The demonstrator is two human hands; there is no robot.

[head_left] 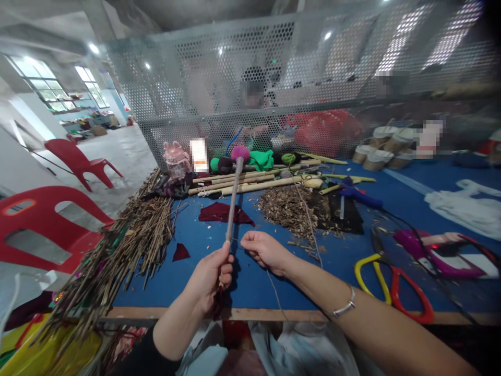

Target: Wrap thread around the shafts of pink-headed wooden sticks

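My left hand (213,274) is closed around the lower end of a long thin stick (234,201), greyish and seemingly wound with cord. It points away from me, and a fuzzy magenta ball (240,153) shows at its far end; I cannot tell whether the two are joined. Dark red cloth hangs below the left fist. Just right of the stick, my right hand (266,250) is pinched on a thin grey string (277,295), which trails down over the table edge. A short stretch of string seems to run from its fingertips to the stick.
A heap of dry twigs (136,235) lies left, wood chips (284,206) in the middle. Large scissors (378,261) with yellow and red handles and a blue glue gun (358,194) lie right. Behind stands a perforated metal screen (164,89), with a person beyond it.
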